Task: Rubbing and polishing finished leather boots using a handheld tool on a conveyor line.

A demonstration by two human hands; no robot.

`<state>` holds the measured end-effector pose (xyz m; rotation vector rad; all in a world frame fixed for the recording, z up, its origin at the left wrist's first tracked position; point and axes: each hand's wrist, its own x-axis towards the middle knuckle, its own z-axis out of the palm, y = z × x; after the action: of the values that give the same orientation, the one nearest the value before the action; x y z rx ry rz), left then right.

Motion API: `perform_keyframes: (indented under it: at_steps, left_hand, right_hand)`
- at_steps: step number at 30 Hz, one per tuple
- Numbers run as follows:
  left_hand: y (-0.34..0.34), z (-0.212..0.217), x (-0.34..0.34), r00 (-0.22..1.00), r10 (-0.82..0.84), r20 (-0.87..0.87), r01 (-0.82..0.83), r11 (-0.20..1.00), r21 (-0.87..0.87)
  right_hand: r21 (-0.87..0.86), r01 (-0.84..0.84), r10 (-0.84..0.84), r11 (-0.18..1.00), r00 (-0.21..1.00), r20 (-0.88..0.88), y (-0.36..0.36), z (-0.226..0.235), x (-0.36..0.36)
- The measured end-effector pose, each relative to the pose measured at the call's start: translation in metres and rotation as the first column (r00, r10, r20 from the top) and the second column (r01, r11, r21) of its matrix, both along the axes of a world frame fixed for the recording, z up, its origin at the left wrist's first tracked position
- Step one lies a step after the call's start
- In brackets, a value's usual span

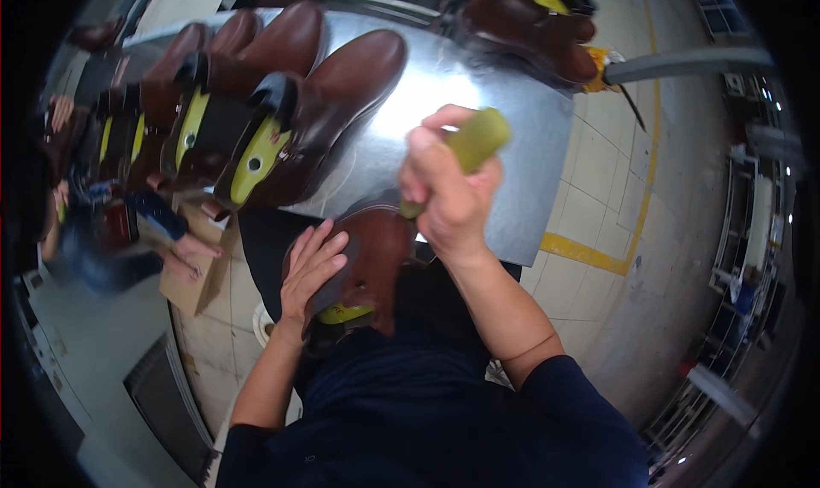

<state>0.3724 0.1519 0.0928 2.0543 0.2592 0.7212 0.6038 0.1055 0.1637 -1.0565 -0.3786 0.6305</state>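
A brown leather boot lies across my lap, its toe away from me and a yellow-green lining or tab showing near its opening. My left hand holds its left side, fingers extended along the leather; the thumb is hidden. Above the boot's right side is my right hand, closed round an olive-green block that sticks out at both ends of the fist. The block is blurred, so its exact kind cannot be told. Its lower end is close to the toe; whether it touches is unclear.
Several brown boots stand on the metal table at the left, more boots at the far right corner. A grey pole juts in from the right. At left, another person's hands are by a cardboard box.
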Motion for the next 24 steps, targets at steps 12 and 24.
perform_keyframes:
  at_steps: [12,24]
  left_hand:
    - [-0.015,0.016,0.009,0.954,0.151,-0.258,-0.242,0.898,-0.367]
    - [-0.047,0.06,0.076,0.94,0.261,-0.22,-0.341,0.675,-0.655]
  right_hand:
    - [0.233,0.071,0.024,0.97,0.924,-0.381,-0.048,-0.008,0.049]
    - [0.186,0.264,-0.184,0.946,0.915,-0.358,-0.05,0.008,0.098]
